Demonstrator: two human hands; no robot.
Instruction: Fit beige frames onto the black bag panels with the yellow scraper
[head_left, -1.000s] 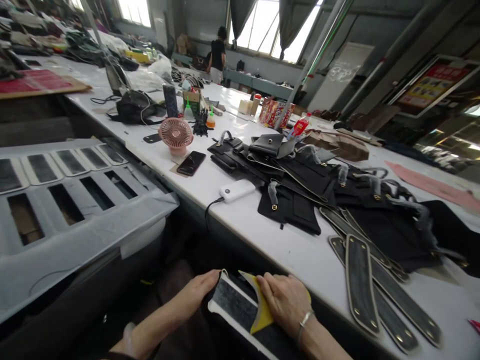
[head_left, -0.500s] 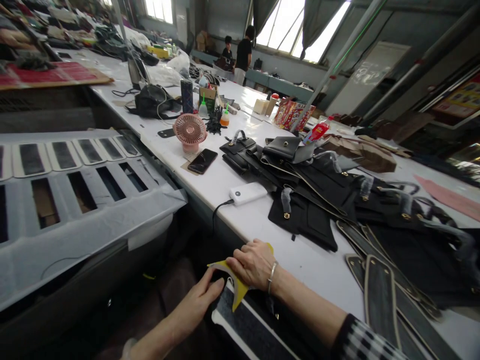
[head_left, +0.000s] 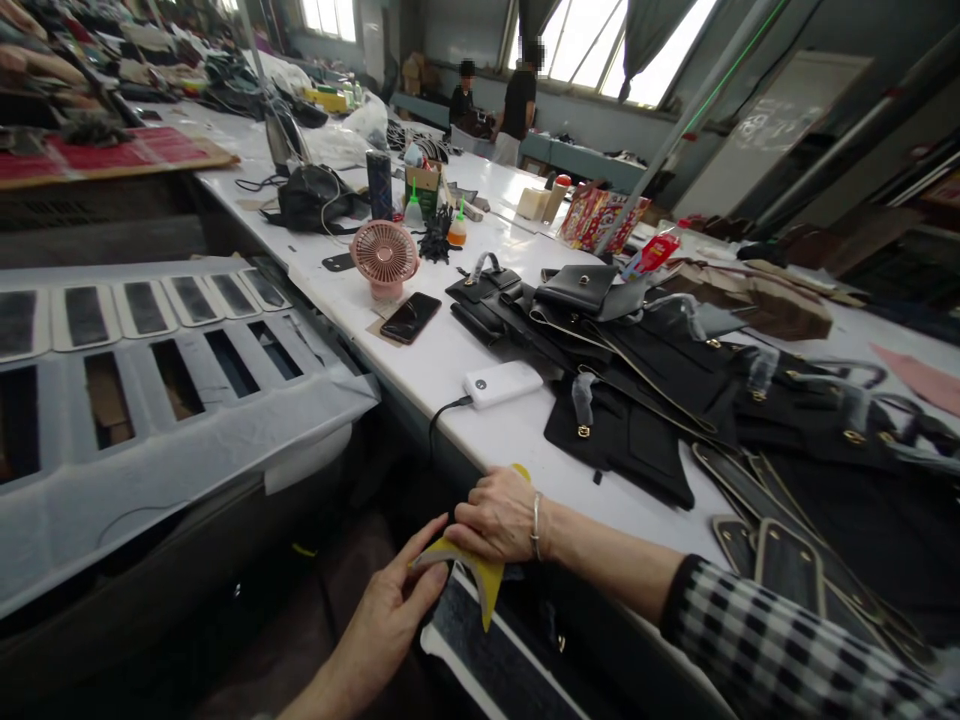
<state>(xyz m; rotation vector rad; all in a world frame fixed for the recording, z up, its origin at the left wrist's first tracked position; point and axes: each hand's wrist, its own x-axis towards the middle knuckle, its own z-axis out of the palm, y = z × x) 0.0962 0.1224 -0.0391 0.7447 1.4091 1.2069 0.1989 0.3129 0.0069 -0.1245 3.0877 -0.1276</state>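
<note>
The yellow sheet (head_left: 480, 575) looks thin, matt and flexible, like paper backing, lying over a dark felt-like strip (head_left: 495, 650) with a pale smooth border. At one o'clock, black leather pieces (head_left: 630, 430) look smooth with brass-coloured metal studs, on a glossy white worktop (head_left: 435, 365). The power bank (head_left: 502, 384) is smooth white plastic.

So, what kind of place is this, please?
Most likely a workshop that makes leather bags. The long white table is covered with black bag pieces and stitched straps, glue bottles stand further along it, and the right hand and left hand hold a yellow strip.
</note>
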